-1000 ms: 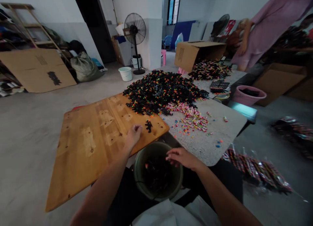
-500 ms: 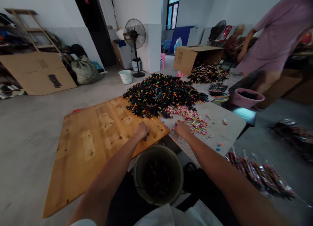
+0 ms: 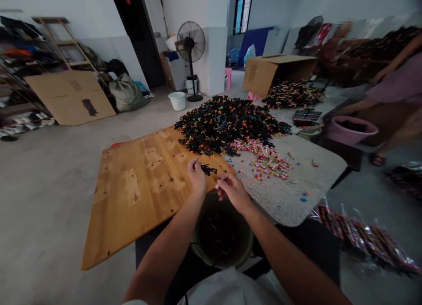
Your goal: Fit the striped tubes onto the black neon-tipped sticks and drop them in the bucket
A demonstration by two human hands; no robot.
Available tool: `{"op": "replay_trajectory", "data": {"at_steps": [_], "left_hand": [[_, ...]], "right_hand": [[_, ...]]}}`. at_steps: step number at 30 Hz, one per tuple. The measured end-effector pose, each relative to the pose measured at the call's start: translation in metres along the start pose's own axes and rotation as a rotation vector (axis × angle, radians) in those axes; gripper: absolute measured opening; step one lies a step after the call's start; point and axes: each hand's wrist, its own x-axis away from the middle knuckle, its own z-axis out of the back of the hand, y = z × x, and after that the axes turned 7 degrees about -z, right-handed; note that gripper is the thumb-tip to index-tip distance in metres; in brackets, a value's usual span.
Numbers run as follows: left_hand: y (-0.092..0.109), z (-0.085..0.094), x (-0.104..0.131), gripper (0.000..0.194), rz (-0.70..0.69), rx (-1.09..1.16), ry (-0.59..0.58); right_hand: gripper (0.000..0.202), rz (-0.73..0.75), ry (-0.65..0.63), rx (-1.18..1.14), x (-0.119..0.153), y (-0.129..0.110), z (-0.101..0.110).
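My left hand (image 3: 197, 176) is closed on a small black toy gun (image 3: 210, 170), which sticks out to the right of the fingers above the wooden board's edge. Just right of it, my right hand (image 3: 231, 188) pinches a small pale piece (image 3: 217, 186), too small to name exactly. Below both hands is a deep bucket (image 3: 246, 248) with dark pieces inside. Past the hands rises a big heap of black toy pieces (image 3: 227, 120) with orange and green tips. Pink-and-white wrapped little tubes (image 3: 270, 162) lie scattered in front of it.
The wooden board (image 3: 125, 199) extends left, and a grey stone-like tabletop (image 3: 283, 208) right, with blue and orange bits. Bagged goods (image 3: 365, 234) lie on the floor at right. Farther off are a pink bucket (image 3: 352, 131), a cardboard box (image 3: 260, 76), a fan (image 3: 190, 43) and a person in pink.
My right hand has left the tabletop with a small pale piece and come beside my left hand. The left hand has raised the toy gun. The person in pink has moved rightward.
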Motion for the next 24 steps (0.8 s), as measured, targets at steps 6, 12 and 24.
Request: {"op": "replay_trajectory", "data": {"at_steps": [6,12,24], "left_hand": [[0.027,0.0,0.036,0.027,-0.131,-0.1,-0.138],[0.076,0.029,0.036,0.023,-0.359,-0.053,-0.552],[0.08,0.036,0.048,0.037,-0.097,0.081,-0.866]], "right_hand": [[0.031,0.066,0.092,-0.018,0.014,-0.028,-0.001],[0.022,0.132,0.134,0.173,0.024,-0.047,0.018],[0.039,0.132,0.214,-0.152,0.033,-0.05,0.022]]}}
